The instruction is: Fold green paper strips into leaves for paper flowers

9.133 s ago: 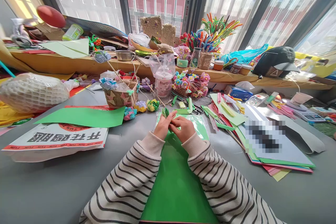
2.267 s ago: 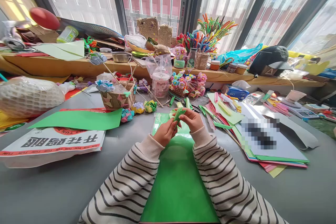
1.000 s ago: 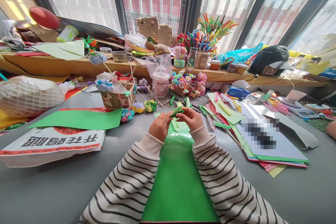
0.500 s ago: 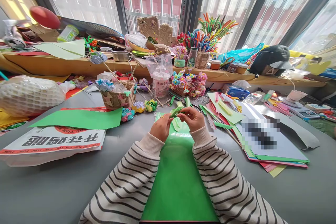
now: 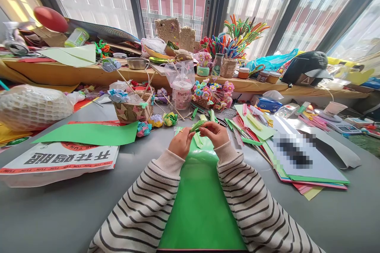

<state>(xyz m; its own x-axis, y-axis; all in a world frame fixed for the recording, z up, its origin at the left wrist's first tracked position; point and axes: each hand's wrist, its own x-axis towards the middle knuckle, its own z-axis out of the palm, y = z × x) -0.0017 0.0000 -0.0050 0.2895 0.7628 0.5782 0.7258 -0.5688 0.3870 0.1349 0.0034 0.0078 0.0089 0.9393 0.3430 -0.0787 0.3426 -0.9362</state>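
A small pleated green paper piece is held between both hands above the table's middle. My left hand pinches its near left end; a ring shows on one finger. My right hand grips its right end with fingers curled over it. Under the hands lies a large green paper sheet that runs back toward me, with a paler green cutting on its far end. Both arms wear striped sleeves.
A woven basket with paper flowers stands far left of the hands, a plastic drink cup behind them. Another green sheet and a printed bag lie left. Stacked coloured papers fill the right. A cluttered wooden sill runs along the window.
Over the last seconds both hands turned the folded green piece from upright to lying sideways between the fingertips and lowered it slightly. The hands stay in the same spot over the green sheet.
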